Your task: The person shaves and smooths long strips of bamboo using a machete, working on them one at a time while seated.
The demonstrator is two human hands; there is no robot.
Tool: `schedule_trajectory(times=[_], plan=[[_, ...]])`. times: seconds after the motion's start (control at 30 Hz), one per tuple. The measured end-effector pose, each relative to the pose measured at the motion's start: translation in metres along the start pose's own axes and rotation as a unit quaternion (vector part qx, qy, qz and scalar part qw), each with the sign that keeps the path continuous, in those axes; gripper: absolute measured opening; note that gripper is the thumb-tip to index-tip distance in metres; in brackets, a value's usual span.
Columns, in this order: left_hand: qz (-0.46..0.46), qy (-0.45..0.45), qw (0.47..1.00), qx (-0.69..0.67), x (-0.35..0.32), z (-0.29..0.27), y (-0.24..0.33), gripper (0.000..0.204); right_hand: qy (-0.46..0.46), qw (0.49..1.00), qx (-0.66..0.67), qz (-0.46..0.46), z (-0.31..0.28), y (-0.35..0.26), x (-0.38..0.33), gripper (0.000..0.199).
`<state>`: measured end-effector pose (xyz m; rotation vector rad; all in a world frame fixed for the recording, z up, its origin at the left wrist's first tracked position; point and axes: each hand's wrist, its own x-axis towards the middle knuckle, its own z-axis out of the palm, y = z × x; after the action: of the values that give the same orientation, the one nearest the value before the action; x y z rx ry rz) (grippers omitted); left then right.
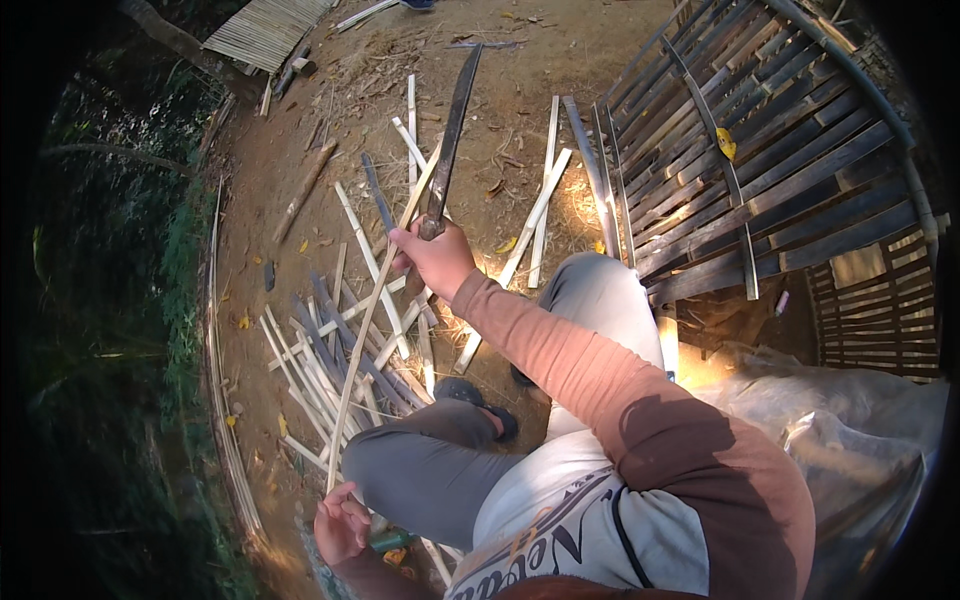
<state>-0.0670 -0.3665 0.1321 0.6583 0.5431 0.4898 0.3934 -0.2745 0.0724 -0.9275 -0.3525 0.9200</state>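
My right hand [437, 260] is closed round the handle of a machete [455, 140], and its long dark blade points away from me. A long, thin bamboo strip [362, 335] slants past the thumb of that hand, and its far part lies close beside the blade. The strip's near end reaches my left hand [342, 524], low at the left by my knee. The fingers of my left hand are loosely curled and apart, with no strip showing in the palm. Whether they touch the strip's end is hard to see.
Several split bamboo strips [315, 385] lie crossed on the dirt ground [340, 115] before me. A bamboo slat frame [780, 160] stands at the right, above crumpled plastic sheeting [850, 410]. A short stick [305, 190] lies farther left, and dense greenery [110, 300] borders the left side.
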Motion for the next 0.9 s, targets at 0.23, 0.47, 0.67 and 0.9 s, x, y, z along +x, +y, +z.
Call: schedule_trajectory(times=[0.23,0.47,0.67,0.9], plan=[[0.273,0.295,0.511,0.76,0.086,0.093,-0.007,0.051,-0.049,0.998,-0.003,-0.043,0.0,0.012,-0.015,0.029],[0.117,0.164,0.701,0.684,0.217,0.039,0.018,0.037,-0.106,0.991,-0.011,-0.075,0.011,-0.007,-0.032,0.021],[0.137,0.228,0.584,0.767,0.239,0.045,0.021,0.043,-0.047,0.998,-0.027,-0.037,-0.021,-0.011,-0.012,0.023],[0.155,0.285,0.471,0.82,0.221,0.041,0.024,0.049,0.013,0.966,-0.258,-0.005,-0.069,-0.025,0.011,0.033]])
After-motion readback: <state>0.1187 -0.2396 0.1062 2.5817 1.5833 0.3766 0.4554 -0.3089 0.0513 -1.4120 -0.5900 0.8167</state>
